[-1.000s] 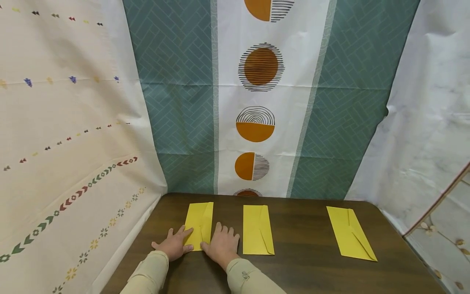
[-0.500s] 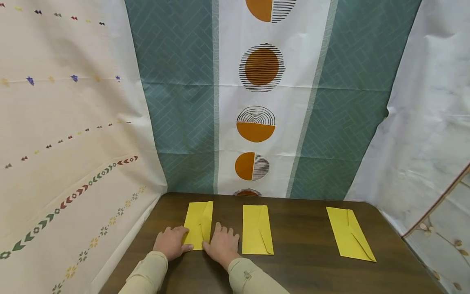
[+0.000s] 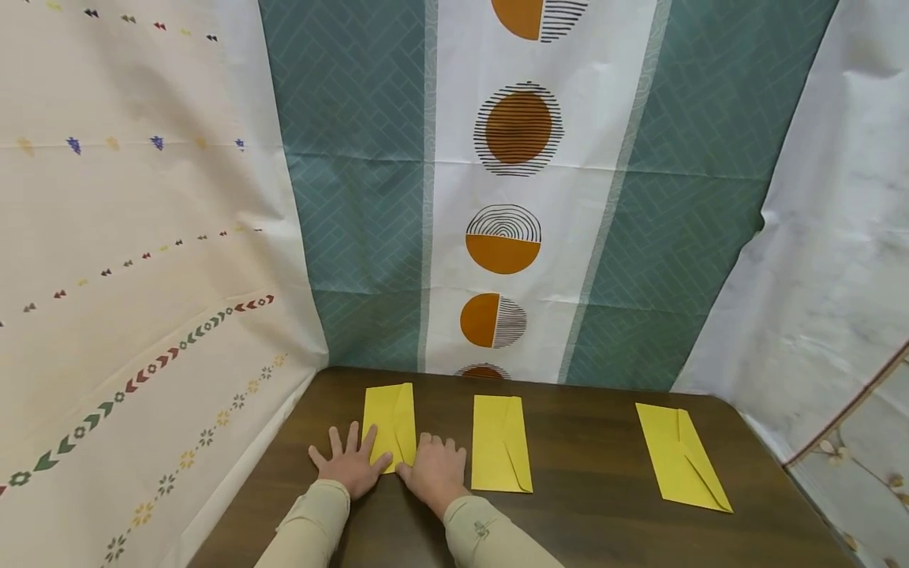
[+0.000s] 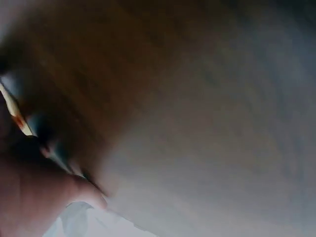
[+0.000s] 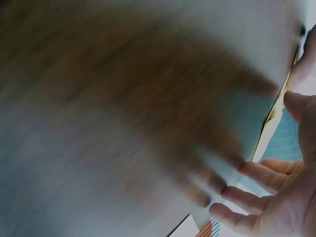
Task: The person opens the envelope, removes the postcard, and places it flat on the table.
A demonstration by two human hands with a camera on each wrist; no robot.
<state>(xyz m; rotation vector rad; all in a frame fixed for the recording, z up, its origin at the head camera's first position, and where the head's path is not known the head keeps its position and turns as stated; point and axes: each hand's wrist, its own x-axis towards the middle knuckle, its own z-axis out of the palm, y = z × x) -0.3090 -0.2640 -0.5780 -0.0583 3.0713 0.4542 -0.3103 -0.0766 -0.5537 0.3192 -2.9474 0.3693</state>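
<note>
Three yellow envelopes lie flap side up on the dark wooden table. My left hand (image 3: 351,465), fingers straight and spread, touches the lower left part of the leftmost envelope (image 3: 394,418) with its forefinger and thumb. At that envelope's lower right corner rests the thumb of my right hand (image 3: 436,477); its other fingers lie on the wood between this envelope and the middle envelope (image 3: 499,442). In the right wrist view a thin edge of the envelope (image 5: 270,118) shows beside my right thumb. The left wrist view is blurred, with part of my left hand (image 4: 44,197) at the lower left.
A third envelope (image 3: 683,457) lies slanted toward the table's right side. Bare wood (image 3: 582,442) shows between it and the middle one. Patterned cloths (image 3: 355,237) hang behind and on both sides of the table (image 3: 604,528).
The fingers of my left hand have spread out, and that hand has moved right. The leftmost envelope has turned slightly, its lower end swinging right. My right hand has barely moved.
</note>
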